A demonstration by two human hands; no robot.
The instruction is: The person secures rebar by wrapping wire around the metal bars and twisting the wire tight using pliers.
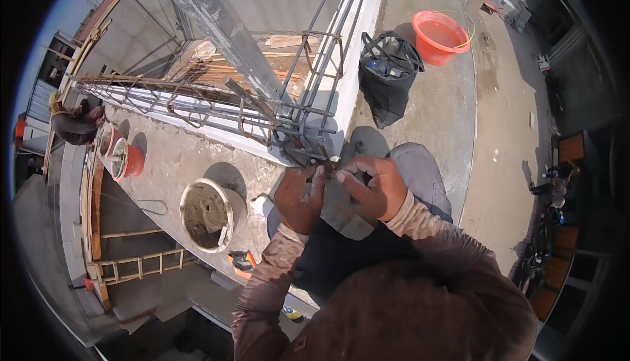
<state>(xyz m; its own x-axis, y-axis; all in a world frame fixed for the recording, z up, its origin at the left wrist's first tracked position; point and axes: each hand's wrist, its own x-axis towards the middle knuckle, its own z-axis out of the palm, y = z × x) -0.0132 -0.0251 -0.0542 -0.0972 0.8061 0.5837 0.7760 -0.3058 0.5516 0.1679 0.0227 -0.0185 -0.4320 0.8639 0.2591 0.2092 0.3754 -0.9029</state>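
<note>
Both hands meet at the corner where the steel rebar cages [289, 128] come together above a white-faced block edge. My left hand [300, 194] is closed, thumb up against the bent forefinger, close to the bar ends. From the other side my right hand [375, 186] pinches with thumb and forefinger at the same spot. Something small and dark shows between the fingertips, too small to name. Just left of my left hand stands a pale bucket [239, 220] with grey mortar inside. An orange-and-black handled tool [243, 262] lies below it.
A black bag [387, 92] and a red basin [433, 51] stand up and right. Further left are red buckets [134, 161] and a crouching person [73, 126]. The slab edge drops off at lower left, above a bamboo ladder [141, 267]. A grey post [216, 26] slants overhead.
</note>
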